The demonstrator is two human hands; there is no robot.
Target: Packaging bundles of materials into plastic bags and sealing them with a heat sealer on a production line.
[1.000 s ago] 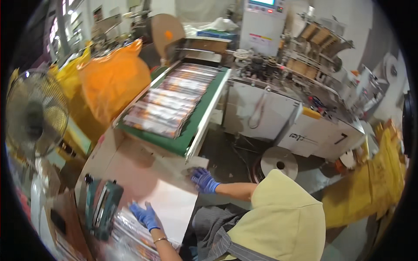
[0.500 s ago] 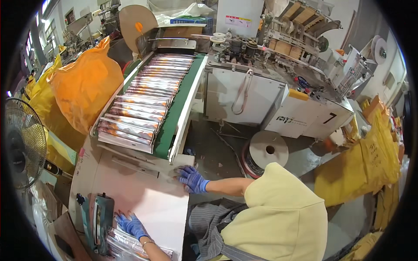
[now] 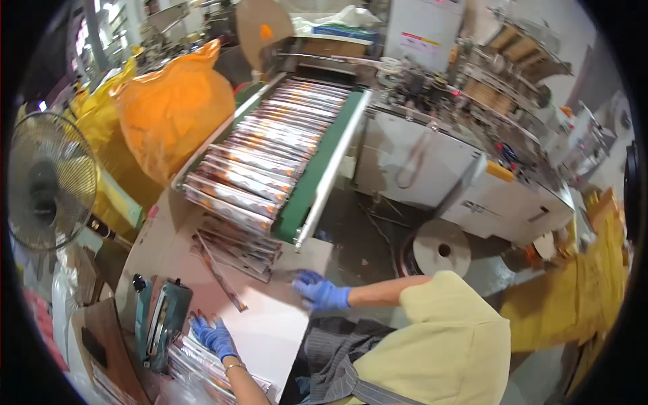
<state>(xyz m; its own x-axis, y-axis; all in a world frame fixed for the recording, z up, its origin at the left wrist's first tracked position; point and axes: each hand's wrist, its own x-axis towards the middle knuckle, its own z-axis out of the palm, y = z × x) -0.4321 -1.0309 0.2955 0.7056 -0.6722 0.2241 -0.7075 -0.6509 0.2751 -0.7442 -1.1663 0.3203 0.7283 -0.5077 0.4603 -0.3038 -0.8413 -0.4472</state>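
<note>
Both my hands wear blue gloves. My left hand (image 3: 214,337) lies open with fingers spread on the pale table (image 3: 270,327), beside a teal bench device (image 3: 167,317) and a clear plastic bag of long shiny packets (image 3: 192,361). At the table's right edge my right hand (image 3: 320,291) is slightly blurred; its fingers reach leftward, apart, and nothing shows in them. Several slim packets (image 3: 239,251) lie in a loose heap below the conveyor's end. One packet (image 3: 223,277) lies slanted toward my left hand. More silvery packets (image 3: 256,155) overlap in a row on the green conveyor belt (image 3: 307,189).
A standing fan (image 3: 50,182) and a large orange bag (image 3: 172,111) are on the left. White machinery (image 3: 412,158) stands right of the conveyor, with a big reel (image 3: 442,250) on the floor. Yellow sacks (image 3: 560,290) lie at the far right.
Several packets now lie on the table below the conveyor's end, where earlier none lay. The view has shifted, so the scene sits further right. My left hand stays by the bench device.
</note>
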